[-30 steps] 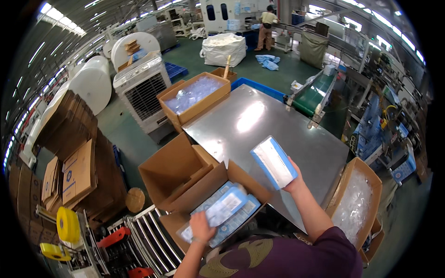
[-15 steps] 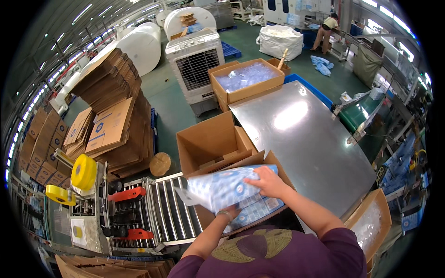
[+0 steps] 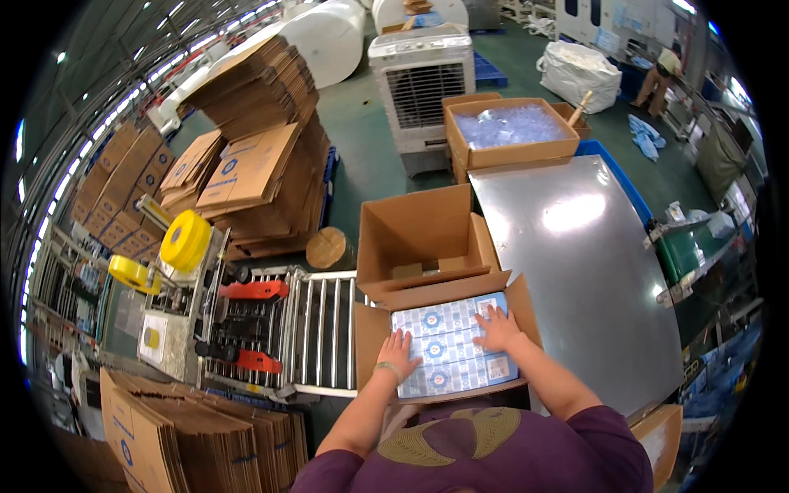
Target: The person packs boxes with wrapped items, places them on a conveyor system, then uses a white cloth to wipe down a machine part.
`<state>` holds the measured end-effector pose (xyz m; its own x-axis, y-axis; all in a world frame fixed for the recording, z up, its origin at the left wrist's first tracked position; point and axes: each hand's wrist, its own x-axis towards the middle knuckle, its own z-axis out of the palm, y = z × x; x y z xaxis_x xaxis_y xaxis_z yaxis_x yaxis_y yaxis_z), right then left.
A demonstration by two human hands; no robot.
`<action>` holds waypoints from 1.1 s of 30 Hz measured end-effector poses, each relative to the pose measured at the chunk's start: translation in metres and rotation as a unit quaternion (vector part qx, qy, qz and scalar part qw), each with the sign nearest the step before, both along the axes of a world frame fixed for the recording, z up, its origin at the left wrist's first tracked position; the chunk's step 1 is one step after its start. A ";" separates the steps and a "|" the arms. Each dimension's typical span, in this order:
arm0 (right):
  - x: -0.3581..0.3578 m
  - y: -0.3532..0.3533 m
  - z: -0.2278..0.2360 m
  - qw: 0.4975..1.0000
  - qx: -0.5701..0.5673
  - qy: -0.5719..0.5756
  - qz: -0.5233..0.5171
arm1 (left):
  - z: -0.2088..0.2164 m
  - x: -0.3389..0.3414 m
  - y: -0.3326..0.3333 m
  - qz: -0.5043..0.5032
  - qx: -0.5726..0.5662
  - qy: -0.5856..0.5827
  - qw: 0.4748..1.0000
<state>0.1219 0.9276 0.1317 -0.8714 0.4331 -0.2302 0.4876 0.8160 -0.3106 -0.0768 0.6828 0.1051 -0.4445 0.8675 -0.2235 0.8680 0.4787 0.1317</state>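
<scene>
Resting left hand [image 3: 399, 357] and right hand [image 3: 499, 330] on the blue-and-white packs [image 3: 438, 347]

Both hands lie palm down with the fingers spread wide, gripping nothing. The left one is at the left edge of the packs, the right one toward their upper right; both appear to touch the top faces. The packs sit in three rows inside the packing carton [image 3: 372, 338], side by side and reaching close to its walls.

Judging by this, the visible layer is laid and looks even. How many layers lie beneath is hidden. Closing seems left to do: the carton's flaps stand up and outward, with no tape across the top.

Just behind it stands a second carton [image 3: 411, 234], also open-topped; I see no packs in it, though part of its bottom is hidden. To the right is the steel table [image 3: 567, 279]; to the left, the roller conveyor [image 3: 325, 329] leads toward red guides [image 3: 255, 290] and a yellow tape roll [image 3: 185, 241].

Farther out, a tall stack of flattened cartons [image 3: 246, 177] waits on the left. Beyond the table's far end, a box of clear plastic [image 3: 514, 126] stands beside an air cooler [image 3: 423, 94], and a co-worker [image 3: 660, 80] stands in the far right background.
</scene>
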 end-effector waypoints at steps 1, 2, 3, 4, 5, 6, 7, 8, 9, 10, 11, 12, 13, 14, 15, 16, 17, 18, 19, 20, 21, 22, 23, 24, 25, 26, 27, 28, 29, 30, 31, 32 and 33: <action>-0.006 0.012 0.011 0.998 -0.054 -0.008 0.012 | 0.012 0.000 0.001 0.003 -0.006 -0.031 1.000; -0.006 0.023 0.020 0.994 -0.104 -0.015 0.018 | 0.030 -0.005 0.011 -0.001 -0.007 -0.060 0.998; 0.002 0.024 0.028 0.992 -0.010 0.122 0.009 | 0.047 -0.006 0.014 0.000 -0.009 -0.089 0.996; 0.011 0.023 0.052 0.979 0.027 0.195 -0.049 | 0.064 -0.002 0.009 0.023 0.076 -0.042 0.996; 0.022 0.022 0.082 0.955 0.067 0.268 -0.109 | 0.085 0.001 0.002 0.044 0.162 0.009 0.986; 0.037 0.016 0.102 0.940 0.106 0.281 -0.162 | 0.099 0.001 -0.007 0.066 0.246 0.062 0.965; 0.045 0.012 0.105 0.923 0.138 0.296 -0.205 | 0.101 0.002 -0.026 0.135 0.284 0.083 0.946; 0.056 0.013 0.093 0.917 0.040 0.280 -0.283 | 0.101 0.004 -0.043 0.197 0.323 0.105 0.920; 0.073 0.016 0.079 0.896 -0.058 0.258 -0.356 | 0.098 0.002 -0.057 0.275 0.294 0.044 0.914; 0.092 0.024 0.058 0.896 -0.185 0.216 -0.342 | 0.095 -0.004 -0.064 0.338 0.213 -0.109 0.910; 0.101 0.025 0.039 0.880 -0.306 0.167 -0.323 | 0.087 -0.011 -0.068 0.388 0.128 -0.261 0.875; 0.094 0.010 0.035 0.898 -0.270 0.133 -0.320 | 0.049 -0.015 -0.087 0.305 0.114 -0.233 0.916; 0.090 0.001 0.035 0.911 -0.228 0.100 -0.328 | 0.051 -0.014 -0.081 0.287 0.112 -0.263 0.914; 0.080 -0.002 0.037 0.911 -0.226 0.098 -0.330 | 0.054 -0.019 -0.078 0.240 0.092 -0.234 0.938; 0.072 -0.010 0.039 0.911 -0.227 0.092 -0.332 | 0.053 -0.025 -0.077 0.226 0.088 -0.227 0.943; 0.063 -0.018 0.038 0.910 -0.227 0.087 -0.335 | 0.051 -0.033 -0.080 0.211 0.083 -0.221 0.949; 0.055 -0.029 0.031 0.920 -0.197 0.092 -0.327 | 0.042 -0.044 -0.092 0.211 0.088 -0.230 0.946; 0.052 -0.038 0.020 0.927 -0.161 0.099 -0.324 | 0.044 -0.057 -0.098 0.201 0.091 -0.238 0.946; 0.047 -0.050 0.010 0.933 -0.124 0.105 -0.320 | 0.052 -0.073 -0.111 0.191 0.094 -0.246 0.946; 0.039 -0.063 0.000 0.921 -0.159 0.106 -0.339 | 0.058 -0.092 -0.126 0.182 0.097 -0.254 0.945; 0.018 -0.086 0.004 0.925 -0.166 0.101 -0.326 | 0.043 -0.115 -0.158 0.188 0.089 -0.237 0.949; 0.002 -0.108 0.007 0.926 -0.169 0.096 -0.322 | 0.043 -0.135 -0.183 0.192 0.093 -0.230 0.949; -0.005 -0.124 -0.013 0.913 -0.219 0.133 -0.318 | 0.045 -0.155 -0.205 0.188 0.086 -0.210 0.956; -0.018 -0.139 -0.036 0.896 -0.271 0.168 -0.308 | 0.045 -0.176 -0.230 0.197 0.070 -0.177 0.962; -0.033 -0.156 -0.045 0.876 -0.314 0.206 -0.302 | 0.062 -0.192 -0.241 0.222 0.047 -0.161 0.960; -0.057 -0.183 -0.045 0.856 -0.360 0.241 -0.283 | 0.059 -0.211 -0.262 0.256 -0.006 -0.155 0.954; -0.087 -0.210 -0.028 0.860 -0.374 0.246 -0.244 | 0.058 -0.221 -0.273 0.265 0.004 -0.159 0.951; -0.118 -0.236 -0.007 0.862 -0.389 0.248 -0.208 | 0.055 -0.229 -0.283 0.273 0.011 -0.165 0.948; -0.147 -0.261 -0.001 0.869 -0.374 0.276 -0.169 | 0.052 -0.230 -0.283 0.251 0.019 -0.188 0.949; -0.173 -0.282 -0.001 0.873 -0.360 0.304 -0.127 | 0.047 -0.225 -0.282 0.232 0.029 -0.209 0.949; -0.194 -0.297 -0.008 0.890 -0.356 0.273 -0.085 | 0.036 -0.216 -0.287 0.190 -0.006 -0.219 0.957; -0.212 -0.305 -0.012 0.904 -0.349 0.244 -0.042 | 0.026 -0.210 -0.292 0.145 -0.037 -0.228 0.962; -0.227 -0.309 0.005 0.955 -0.258 0.143 0.013 | 0.027 -0.208 -0.295 0.098 -0.089 -0.228 0.965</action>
